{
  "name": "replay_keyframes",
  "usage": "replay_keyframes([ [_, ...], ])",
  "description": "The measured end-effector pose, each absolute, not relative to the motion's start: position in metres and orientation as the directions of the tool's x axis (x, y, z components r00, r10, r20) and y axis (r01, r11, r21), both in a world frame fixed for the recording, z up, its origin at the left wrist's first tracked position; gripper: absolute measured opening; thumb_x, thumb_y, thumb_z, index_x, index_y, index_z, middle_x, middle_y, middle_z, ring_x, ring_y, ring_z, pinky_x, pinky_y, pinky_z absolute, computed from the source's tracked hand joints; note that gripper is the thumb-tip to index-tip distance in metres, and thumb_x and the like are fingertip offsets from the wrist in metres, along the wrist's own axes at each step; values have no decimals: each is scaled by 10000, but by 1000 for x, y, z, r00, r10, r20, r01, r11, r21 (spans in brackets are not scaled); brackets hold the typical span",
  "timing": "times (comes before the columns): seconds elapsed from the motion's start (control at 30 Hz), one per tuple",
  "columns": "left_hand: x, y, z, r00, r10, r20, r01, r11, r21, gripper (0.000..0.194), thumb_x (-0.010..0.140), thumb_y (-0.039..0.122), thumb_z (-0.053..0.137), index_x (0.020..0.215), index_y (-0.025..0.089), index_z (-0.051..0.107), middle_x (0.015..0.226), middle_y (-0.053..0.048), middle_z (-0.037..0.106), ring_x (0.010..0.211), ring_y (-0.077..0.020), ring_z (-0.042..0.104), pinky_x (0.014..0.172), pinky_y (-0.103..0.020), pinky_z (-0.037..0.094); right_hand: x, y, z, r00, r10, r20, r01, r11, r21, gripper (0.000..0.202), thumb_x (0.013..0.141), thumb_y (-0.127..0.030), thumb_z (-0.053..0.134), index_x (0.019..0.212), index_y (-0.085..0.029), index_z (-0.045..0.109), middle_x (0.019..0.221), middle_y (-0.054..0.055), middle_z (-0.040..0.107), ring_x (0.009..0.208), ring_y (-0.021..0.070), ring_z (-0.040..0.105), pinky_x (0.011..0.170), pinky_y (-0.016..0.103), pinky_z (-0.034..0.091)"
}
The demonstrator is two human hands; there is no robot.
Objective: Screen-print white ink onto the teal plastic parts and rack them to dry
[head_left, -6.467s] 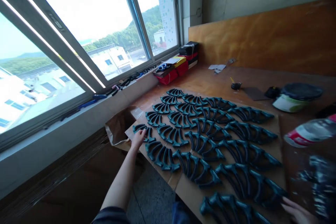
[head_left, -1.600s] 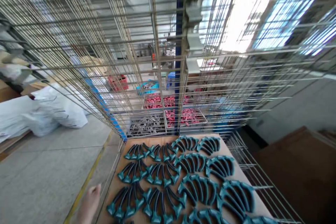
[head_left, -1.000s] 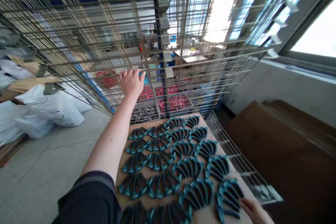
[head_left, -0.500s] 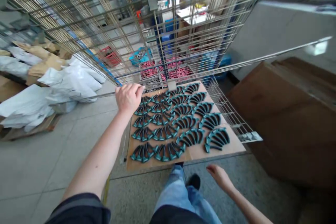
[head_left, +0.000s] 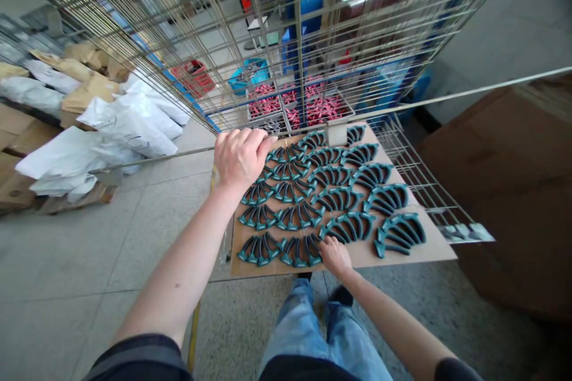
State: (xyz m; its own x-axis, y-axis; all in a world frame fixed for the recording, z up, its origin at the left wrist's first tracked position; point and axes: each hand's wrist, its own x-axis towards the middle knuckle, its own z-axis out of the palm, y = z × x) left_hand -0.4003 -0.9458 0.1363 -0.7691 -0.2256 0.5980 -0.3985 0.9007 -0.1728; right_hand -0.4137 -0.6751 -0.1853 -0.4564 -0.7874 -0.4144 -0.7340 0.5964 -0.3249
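Observation:
Rows of curved pieces [head_left: 300, 214] with dark stems and green ends lie fanned out on a brown cardboard sheet [head_left: 286, 269] in front of me. My left hand [head_left: 241, 155], at the far left corner of the sheet, has its fingers wrapped over the front rod [head_left: 179, 158] of a wire rack. At the sheet's near edge, my right hand [head_left: 336, 256] has its fingertips pinched on the right end piece of a fan in the nearest row. My fingers partly hide that piece, which still lies on the cardboard.
Wire shelves [head_left: 214, 30] rise above and beyond the sheet. Behind them are bins of pink pieces [head_left: 328, 108], a blue basket [head_left: 249, 74] and a red crate [head_left: 193, 77]. White sacks [head_left: 134, 116] are piled at left. A large brown carton [head_left: 513, 190] stands close on the right.
My right hand has come up from below the sheet to its near edge, onto the nearest row. My left hand keeps its hold on the rod while the view has shifted.

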Motion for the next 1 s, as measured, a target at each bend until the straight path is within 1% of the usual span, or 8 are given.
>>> replay_keyframes([
  [0.2, -407, -952, 140, -752, -181, 634, -363, 916, -169, 433, 939, 537, 335, 864, 250, 650, 769, -43, 686, 756, -210, 575, 693, -338, 316, -401, -704, -196, -511, -721, -469, -739, 647, -190, 265, 888, -178, 447, 999, -120, 681, 1047, 192, 613, 1037, 322, 524, 839, 418, 379],
  [0.37, -413, -957, 145, -745, -185, 641, -363, 918, -157, 458, 943, 545, 297, 872, 259, 648, 773, -46, 679, 779, -216, 576, 704, -342, 323, -400, -714, -196, -518, -674, -526, -726, 672, -147, 259, 864, -170, 471, 922, -108, 716, 1016, 215, 626, 989, 334, 555, 796, 422, 401],
  [0.5, -415, -960, 147, -737, -177, 652, -339, 932, -131, 456, 941, 550, 295, 874, 262, 642, 768, -44, 673, 799, -219, 575, 709, -345, 323, -404, -714, -192, -510, -655, -557, -704, 691, -167, 258, 850, -186, 482, 929, -116, 718, 1042, 202, 628, 981, 316, 577, 765, 392, 425],
  [0.6, -417, -963, 148, -732, -185, 655, -309, 948, -78, 454, 935, 562, 305, 858, 261, 636, 768, -48, 669, 814, -223, 575, 704, -350, 317, -408, -709, -189, -502, -654, -566, -681, 702, -208, 250, 831, -211, 502, 950, -157, 715, 1078, 160, 630, 997, 282, 585, 746, 342, 431],
  [0.77, -419, -971, 150, -732, -231, 641, -291, 957, 13, 433, 926, 563, 345, 864, 251, 639, 773, -67, 654, 821, -242, 570, 684, -364, 293, -416, -697, -181, -477, -662, -579, -643, 712, -284, 204, 793, -288, 557, 882, -203, 720, 1015, 102, 653, 938, 224, 612, 718, 280, 424],
  [0.83, -420, -975, 152, -731, -203, 651, -303, 952, -42, 396, 929, 540, 366, 876, 257, 639, 758, -61, 651, 770, -235, 556, 668, -371, 280, -418, -691, -176, -481, -660, -576, -625, 720, -303, 196, 781, -294, 563, 873, -210, 715, 993, 88, 654, 918, 212, 615, 711, 272, 420],
  [0.93, -420, -978, 155, -737, -138, 662, -340, 922, -185, 336, 927, 506, 407, 890, 262, 634, 731, -36, 645, 713, -228, 542, 643, -374, 257, -422, -678, -167, -515, -641, -569, -586, 748, -312, 181, 778, -305, 565, 863, -228, 705, 972, 60, 648, 887, 192, 616, 700, 260, 412],
  [1.0, -420, -980, 156, -743, -126, 657, -354, 907, -227, 312, 922, 489, 429, 902, 255, 634, 741, -27, 643, 721, -231, 556, 640, -370, 253, -427, -665, -160, -554, -614, -563, -550, 777, -307, 185, 794, -344, 562, 875, -246, 697, 997, 40, 641, 884, 178, 615, 705, 253, 407],
])
